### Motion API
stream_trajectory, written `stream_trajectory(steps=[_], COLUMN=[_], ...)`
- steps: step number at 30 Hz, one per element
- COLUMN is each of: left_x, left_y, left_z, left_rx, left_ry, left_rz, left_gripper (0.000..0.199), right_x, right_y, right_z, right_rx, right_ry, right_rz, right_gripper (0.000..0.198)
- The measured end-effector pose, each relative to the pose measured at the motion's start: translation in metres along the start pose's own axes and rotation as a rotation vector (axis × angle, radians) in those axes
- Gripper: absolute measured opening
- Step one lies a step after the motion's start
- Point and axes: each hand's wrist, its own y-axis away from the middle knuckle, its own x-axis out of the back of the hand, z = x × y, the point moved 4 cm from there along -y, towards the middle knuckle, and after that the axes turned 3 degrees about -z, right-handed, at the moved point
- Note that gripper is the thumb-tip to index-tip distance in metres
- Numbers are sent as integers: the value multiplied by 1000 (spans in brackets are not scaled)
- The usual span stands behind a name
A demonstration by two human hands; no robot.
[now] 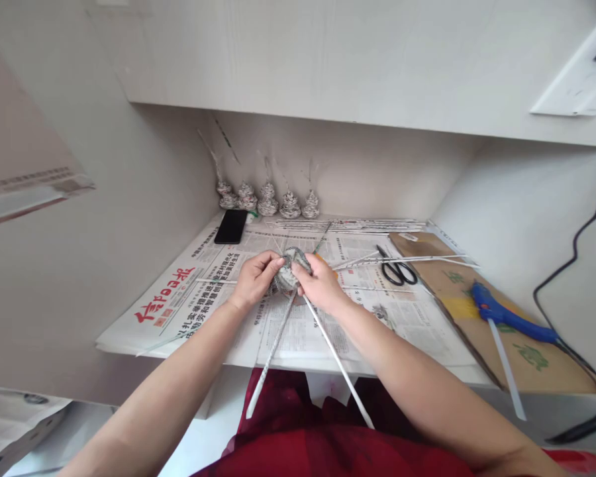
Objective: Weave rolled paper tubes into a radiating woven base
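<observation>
Between both hands is a small round woven piece of rolled paper, held above the newspaper. My left hand pinches its left side with thumb and fingers. Around its right side my right hand is closed, thumb on top. Long thin rolled-paper strips stick out from the piece. Two of them, a left strip and a right strip, hang down toward my lap. Others reach out to the right over the table. Something orange shows partly hidden behind my right hand.
Newspaper sheets cover the table. Several gourd-shaped woven pieces stand along the back wall, near a black phone and a bundle of paper rods. Black scissors, cardboard and a blue glue gun with its cord lie right.
</observation>
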Motion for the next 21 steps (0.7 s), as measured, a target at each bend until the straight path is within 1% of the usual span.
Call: stream_trajectory(steps=[2, 4, 7, 11, 13, 15, 18, 19, 21], left_x=[-3, -6, -11, -14, -14, -14, -11, -10, -7], left_y=[-1, -1, 1, 2, 2, 2, 1, 1, 1], left_z=[-2, -2, -3, -5, -4, -2, -1, 0, 0], left_rx=[12, 19, 13, -6, -25, -33, 1, 14, 19], left_ry=[95, 142, 166, 233, 272, 312, 365, 368, 340], left_rz=[-33, -76, -117, -118, -131, -160, -155, -135, -91], left_gripper=[34, 34, 30, 31, 34, 40, 49, 46, 33], right_x=[0, 1, 3, 3, 5, 8, 18, 23, 35], right_y=[-2, -2, -2, -1, -1, -3, -7, -8, -10], right_z=[6, 11, 15, 10, 5, 3, 1, 0, -4], right_rx=[-74, -123, -151, -193, -205, -201, -202, -203, -196], right_ry=[-126, -195, -234, -369, -449, -514, -580, -589, -588], right_rz=[-4, 30, 80, 102, 114, 125, 133, 137, 150], right_gripper=[32, 35, 37, 37, 38, 40, 43, 44, 45])
